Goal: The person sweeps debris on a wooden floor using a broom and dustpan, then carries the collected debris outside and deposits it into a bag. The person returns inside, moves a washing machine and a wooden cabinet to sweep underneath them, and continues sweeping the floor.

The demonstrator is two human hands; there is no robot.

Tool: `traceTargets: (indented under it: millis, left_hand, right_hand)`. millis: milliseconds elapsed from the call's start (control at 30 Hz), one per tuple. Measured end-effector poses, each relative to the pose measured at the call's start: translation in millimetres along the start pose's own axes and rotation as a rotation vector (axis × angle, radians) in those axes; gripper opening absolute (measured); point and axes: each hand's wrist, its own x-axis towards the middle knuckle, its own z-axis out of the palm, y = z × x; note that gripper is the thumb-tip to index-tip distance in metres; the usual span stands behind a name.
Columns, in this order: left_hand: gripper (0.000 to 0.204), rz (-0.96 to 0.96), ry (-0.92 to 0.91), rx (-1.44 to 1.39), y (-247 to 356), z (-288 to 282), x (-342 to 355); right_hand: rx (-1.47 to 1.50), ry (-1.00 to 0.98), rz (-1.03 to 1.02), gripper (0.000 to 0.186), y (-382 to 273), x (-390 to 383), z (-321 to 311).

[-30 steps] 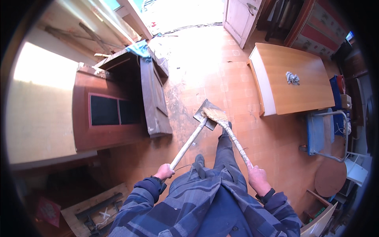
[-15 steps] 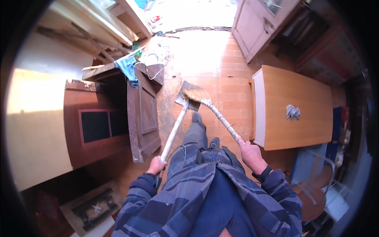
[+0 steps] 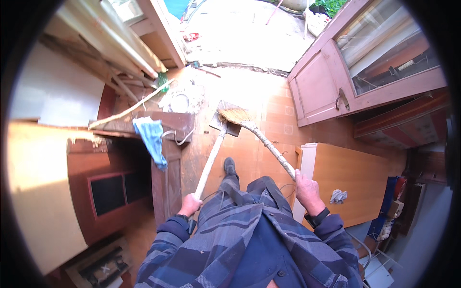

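Observation:
My left hand (image 3: 190, 205) is closed round the pale handle of a long-handled dustpan (image 3: 234, 128). Its dark metal pan is held out in front of me, above the floor or on it; I cannot tell which. In my right hand (image 3: 308, 190) is the wrapped handle of a straw broom (image 3: 235, 114). The broom's bristles lie over the pan and cover part of it. Both handles slope inward and meet at the pan, beyond my dark shoe (image 3: 230, 166).
A doorway with a bright sill (image 3: 249, 70) lies ahead, its pink door (image 3: 321, 81) swung in at the right. A wooden table (image 3: 345, 177) with a crumpled cloth (image 3: 338, 196) stands right. On the left are a dark cabinet (image 3: 165, 187), a blue cloth (image 3: 150, 137) and a long stick (image 3: 132, 108).
I have walked forward toward the doorway, carrying the broom and dustpan together. The table and cabinet have slid back toward me, and more of the door and the outside shows.

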Motion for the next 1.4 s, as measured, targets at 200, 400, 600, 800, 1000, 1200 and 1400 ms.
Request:
traceTargets:
  millis: [200,400,600,800,1000,1200,1400]
  left_hand:
    - [0.018,-0.041,-0.049,-0.076,80,-46,85]
    - [0.014,-0.006,-0.014,-0.119,169,-82,167]
    - [0.02,0.008,0.065,-0.031,272,-110,231]
    - [0.022,0.012,0.099,-0.148,358,-123,302]
    - [0.024,0.058,0.121,-0.09,426,-154,389]
    - [0.028,0.187,0.053,0.304,471,-200,503]
    - [0.026,0.375,-0.078,0.544,536,-270,595]
  right_hand:
    - [0.061,0.046,0.027,0.043,38,109,-31]
    - [0.144,0.105,0.042,0.044,101,214,-46]
    - [0.201,0.118,0.002,0.046,169,312,-84]
    - [0.304,0.09,0.011,0.053,229,406,-116]
    - [0.385,0.056,0.098,0.055,269,500,-143]
    - [0.526,0.054,0.211,0.051,290,586,-174]
    - [0.715,0.013,0.427,0.049,298,658,-213]
